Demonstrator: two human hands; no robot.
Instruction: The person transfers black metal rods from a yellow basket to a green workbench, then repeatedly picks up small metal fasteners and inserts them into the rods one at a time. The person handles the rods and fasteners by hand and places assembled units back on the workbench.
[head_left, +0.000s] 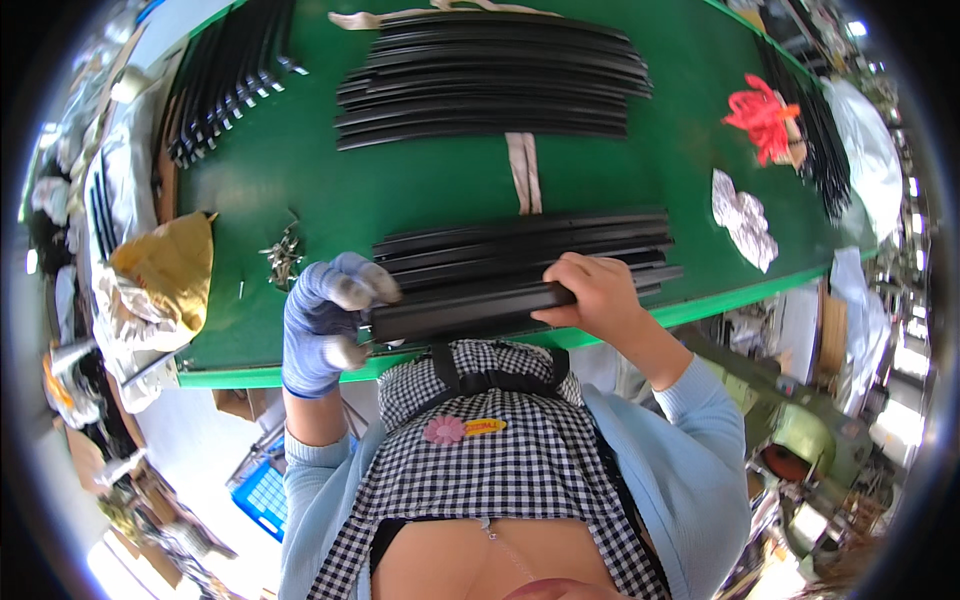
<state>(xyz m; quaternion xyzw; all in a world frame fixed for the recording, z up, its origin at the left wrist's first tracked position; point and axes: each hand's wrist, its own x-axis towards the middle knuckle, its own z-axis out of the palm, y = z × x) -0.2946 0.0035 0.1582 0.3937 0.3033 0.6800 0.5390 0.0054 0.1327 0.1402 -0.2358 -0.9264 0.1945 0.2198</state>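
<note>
Gloved left hand (325, 320) and bare right hand (590, 295) grip one black bar (465, 310); two stacks (490, 80) behind, count unclear

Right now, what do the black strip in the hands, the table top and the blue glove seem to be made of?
The black strip looks like rigid plastic or coated metal: long, straight, with a dull sheen; I cannot tell which. The table top seems covered in a matte green mat or felt, flat and without glare. The glove on the left hand looks like knitted fabric with a paler coating on the fingertips.
</note>
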